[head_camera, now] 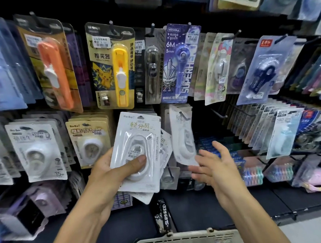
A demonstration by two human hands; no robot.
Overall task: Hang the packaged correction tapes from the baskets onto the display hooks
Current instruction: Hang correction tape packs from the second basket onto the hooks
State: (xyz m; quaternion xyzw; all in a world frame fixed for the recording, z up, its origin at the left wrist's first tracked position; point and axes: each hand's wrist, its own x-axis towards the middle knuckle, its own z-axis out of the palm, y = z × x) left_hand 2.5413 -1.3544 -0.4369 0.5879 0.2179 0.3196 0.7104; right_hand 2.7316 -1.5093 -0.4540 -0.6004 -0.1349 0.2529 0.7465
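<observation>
Black display rack [207, 123] of hanging stationery. Left hand [110, 171] grips a stack of white correction tape packs [137, 151], long axis upright, hang-hole end up; right hand [213, 166] spread, beside a hung pack [182, 135].

Two bare forearms, no sleeves in view, no watch, ring or bracelet; left hand [110, 171] with short, trimmed thumbnail, broad thumb; right hand [216, 166] slim-fingered, knuckle creases and wrist tendons showing, edges slightly blurred
</observation>
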